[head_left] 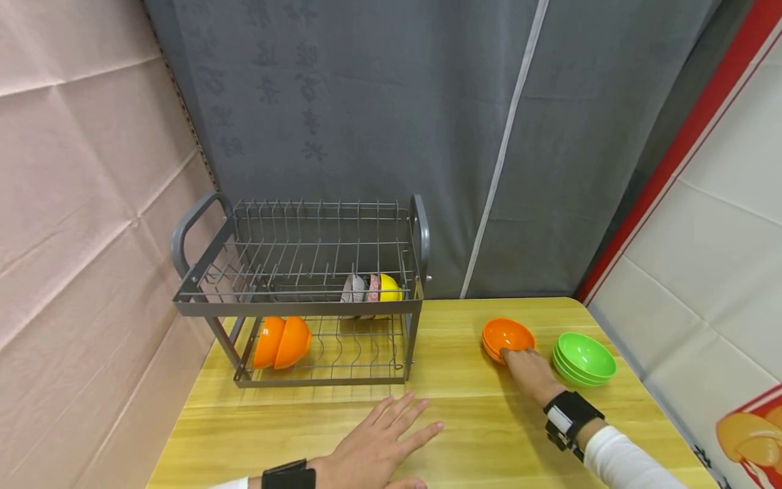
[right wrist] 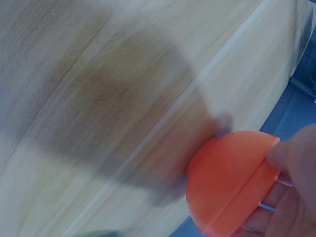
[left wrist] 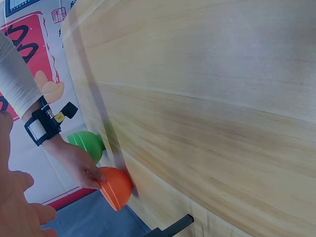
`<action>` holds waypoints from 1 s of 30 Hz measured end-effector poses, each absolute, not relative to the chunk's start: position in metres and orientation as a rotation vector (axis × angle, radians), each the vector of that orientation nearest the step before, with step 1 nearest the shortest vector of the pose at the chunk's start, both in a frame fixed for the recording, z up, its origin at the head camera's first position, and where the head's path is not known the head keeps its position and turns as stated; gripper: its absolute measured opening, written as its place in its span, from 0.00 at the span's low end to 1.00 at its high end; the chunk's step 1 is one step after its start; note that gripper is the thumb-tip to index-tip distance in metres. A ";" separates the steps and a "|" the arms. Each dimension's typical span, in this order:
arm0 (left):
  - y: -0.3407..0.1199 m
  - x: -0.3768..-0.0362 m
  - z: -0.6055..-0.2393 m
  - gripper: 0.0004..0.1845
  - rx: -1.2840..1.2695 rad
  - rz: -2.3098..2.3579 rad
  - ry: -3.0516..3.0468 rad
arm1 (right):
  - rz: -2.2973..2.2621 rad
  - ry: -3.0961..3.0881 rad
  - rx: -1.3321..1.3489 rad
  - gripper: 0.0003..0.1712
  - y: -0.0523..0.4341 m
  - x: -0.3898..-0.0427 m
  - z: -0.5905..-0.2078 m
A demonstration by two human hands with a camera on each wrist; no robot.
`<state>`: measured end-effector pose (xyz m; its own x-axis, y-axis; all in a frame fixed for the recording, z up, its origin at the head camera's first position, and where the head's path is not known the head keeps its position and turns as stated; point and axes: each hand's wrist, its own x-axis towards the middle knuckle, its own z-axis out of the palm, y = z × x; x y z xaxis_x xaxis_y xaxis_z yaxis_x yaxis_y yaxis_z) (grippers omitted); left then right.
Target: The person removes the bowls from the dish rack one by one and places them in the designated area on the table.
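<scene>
Now the right hand [head_left: 530, 372] reaches forward to the stack of orange bowls [head_left: 508, 338] on the wooden table [head_left: 464, 421], and its fingertips rest on the near rim of the top bowl. From the right wrist view the thumb [right wrist: 282, 154] lies on the rim and the other fingers [right wrist: 276, 207] are curled under the bowl, so the hand pinches it; the picture is a little blurred. These bowls stand at about two o'clock from the middle of the table, and a stack of green bowls [head_left: 584, 358] stands just beside them, toward three o'clock, not touching as far as I can see. The left hand [head_left: 379, 445] lies flat on the table at six o'clock, with the fingers straight and spread, and it holds nothing. At about ten o'clock stands a grey dish rack [head_left: 299, 299] with two levels. On its lower level two orange bowls [head_left: 282, 342] stand on edge at the left side, and farther back to the right a yellow bowl [head_left: 389, 288] stands on edge next to some pale patterned dishes [head_left: 360, 288].
</scene>
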<state>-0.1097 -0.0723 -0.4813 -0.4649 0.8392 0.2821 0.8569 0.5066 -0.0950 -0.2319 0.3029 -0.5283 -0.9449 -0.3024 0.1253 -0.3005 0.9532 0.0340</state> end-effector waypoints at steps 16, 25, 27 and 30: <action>-0.075 -0.110 -0.480 0.37 -1.408 -0.060 -2.459 | 0.091 -2.908 0.398 0.39 0.295 -0.226 -0.518; -0.077 -0.110 -0.479 0.36 -1.390 -0.097 -2.508 | 0.156 -2.885 0.439 0.44 0.284 -0.217 -0.509; -0.077 -0.110 -0.479 0.36 -1.384 -0.090 -2.501 | 0.163 -2.879 0.461 0.44 0.280 -0.215 -0.508; -0.079 -0.111 -0.480 0.36 -1.369 -0.082 -2.495 | 0.170 -2.869 0.485 0.43 0.273 -0.211 -0.505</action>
<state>-0.1109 -0.0789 -0.4798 -0.5042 0.8164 0.2815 0.8331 0.5457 -0.0903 -0.2113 0.2729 -0.5052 -0.9197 -0.3105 0.2402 -0.3366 0.9386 -0.0758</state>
